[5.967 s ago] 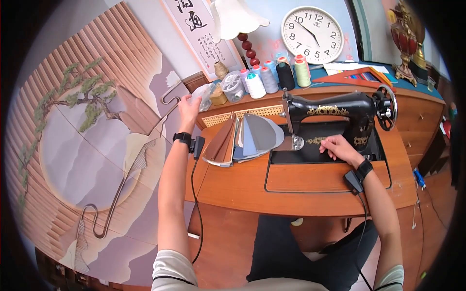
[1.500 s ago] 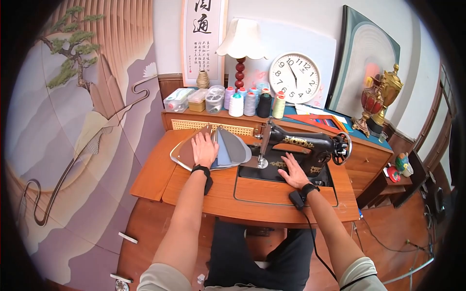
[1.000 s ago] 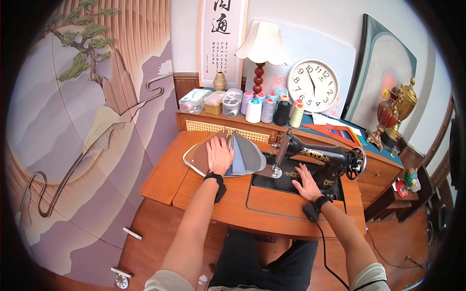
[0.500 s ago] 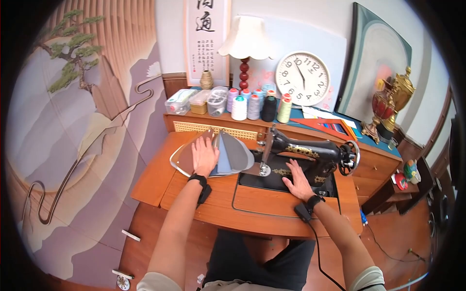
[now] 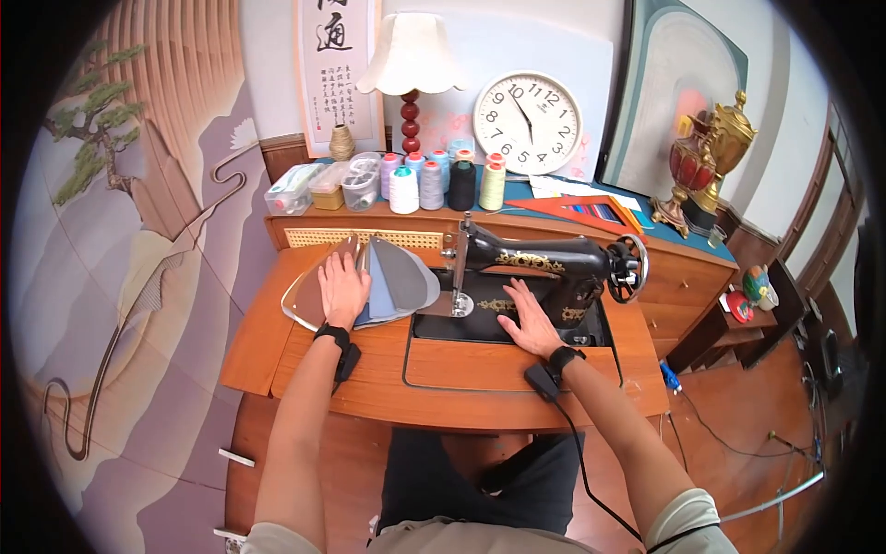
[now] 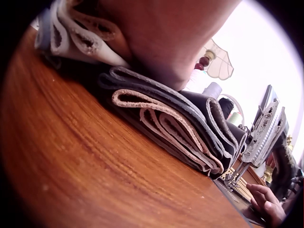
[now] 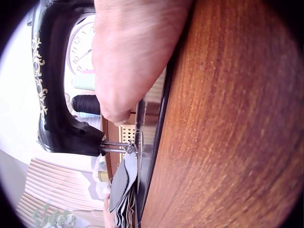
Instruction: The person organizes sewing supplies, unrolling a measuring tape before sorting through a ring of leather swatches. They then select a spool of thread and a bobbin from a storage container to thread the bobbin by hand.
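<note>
My left hand lies with straight fingers on a fanned stack of leather-like pieces, brown on the left, blue and grey on the right. Seen from the left wrist, the pieces are folded layers with rough edges, partly hidden under the hand. A black sewing machine with gold ornament stands to their right. My right hand rests flat on the machine's bed, below its arm, fingers spread and holding nothing. The right wrist view shows the hand beside the machine's needle end, with the pieces beyond.
Thread spools, plastic boxes and a lamp line the shelf behind the wooden table. A wall clock, an orange set square and gilded vases stand further right. A handwheel sticks out at the machine's right.
Six seconds ago my left hand was at a plastic box on the shelf; now it rests on the pieces. My right hand's fingers, curled then, are straight. Lately only the head view shifts.
</note>
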`<state>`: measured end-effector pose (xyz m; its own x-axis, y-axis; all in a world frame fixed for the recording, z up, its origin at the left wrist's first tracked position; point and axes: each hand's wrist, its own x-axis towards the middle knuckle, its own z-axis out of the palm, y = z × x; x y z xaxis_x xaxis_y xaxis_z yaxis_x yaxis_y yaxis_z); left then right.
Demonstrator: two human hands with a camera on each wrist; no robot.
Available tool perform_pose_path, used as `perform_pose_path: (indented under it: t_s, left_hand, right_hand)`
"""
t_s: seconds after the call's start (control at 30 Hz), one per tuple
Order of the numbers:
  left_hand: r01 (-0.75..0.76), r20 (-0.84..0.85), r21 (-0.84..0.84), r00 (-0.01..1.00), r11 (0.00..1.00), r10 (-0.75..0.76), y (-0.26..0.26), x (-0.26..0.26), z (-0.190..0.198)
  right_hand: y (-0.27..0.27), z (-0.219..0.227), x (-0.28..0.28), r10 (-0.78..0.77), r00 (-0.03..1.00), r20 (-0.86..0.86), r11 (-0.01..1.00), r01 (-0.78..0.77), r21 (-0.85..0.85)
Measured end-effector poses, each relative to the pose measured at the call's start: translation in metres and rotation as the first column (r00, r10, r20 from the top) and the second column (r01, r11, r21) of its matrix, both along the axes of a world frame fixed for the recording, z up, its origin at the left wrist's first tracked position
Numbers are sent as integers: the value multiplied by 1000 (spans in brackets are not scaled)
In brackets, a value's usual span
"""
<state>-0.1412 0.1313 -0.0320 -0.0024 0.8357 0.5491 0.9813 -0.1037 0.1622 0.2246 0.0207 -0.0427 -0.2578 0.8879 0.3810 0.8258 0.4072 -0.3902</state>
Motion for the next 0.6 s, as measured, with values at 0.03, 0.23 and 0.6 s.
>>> perform_pose_path:
  t_s: [0.03, 0.23, 0.6]
  left_hand:
    - [4, 8, -3, 1000, 1000, -4, -1, 0, 1]
    - [31, 44, -34, 999, 999, -29, 2, -3, 1]
    - [149, 306, -261, 950, 954, -65, -4, -18, 35]
  right_hand:
    - [-1, 1, -1, 7, 1000, -18, 1000, -7, -1]
    - [-2, 4, -2, -14, 998, -59, 1000, 13, -23]
    - [-3, 3, -1, 3, 995, -99, 1000, -3, -6]
